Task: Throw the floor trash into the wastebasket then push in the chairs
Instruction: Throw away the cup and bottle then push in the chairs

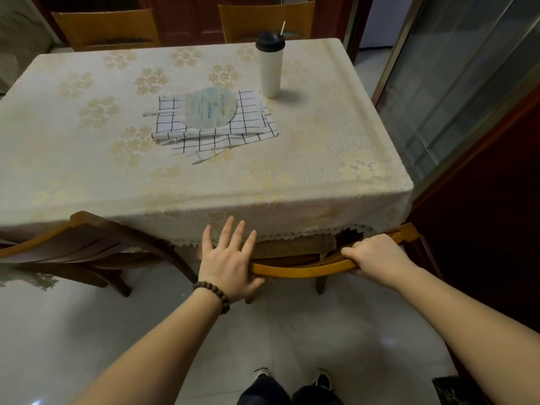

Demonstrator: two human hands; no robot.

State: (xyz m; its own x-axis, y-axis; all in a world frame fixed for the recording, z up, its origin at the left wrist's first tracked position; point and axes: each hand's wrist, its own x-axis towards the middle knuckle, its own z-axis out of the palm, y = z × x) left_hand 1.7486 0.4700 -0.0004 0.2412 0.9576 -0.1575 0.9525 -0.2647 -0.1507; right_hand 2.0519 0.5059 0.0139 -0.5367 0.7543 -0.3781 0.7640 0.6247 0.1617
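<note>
A wooden chair stands right in front of me, its seat tucked under the table's near edge and its curved top rail facing me. My left hand lies on the rail's left end with straight, spread fingers and the thumb under the rail. My right hand grips the right part of the same rail, fingers curled over it. A second wooden chair stands at the near left, angled, also partly under the table. No trash shows on the pale floor tiles.
The table has a cream flowered cloth, with a checked cloth, a round fan and a white tumbler on it. Two more chairs stand at the far side. A glass door is at right, a black bag bottom right.
</note>
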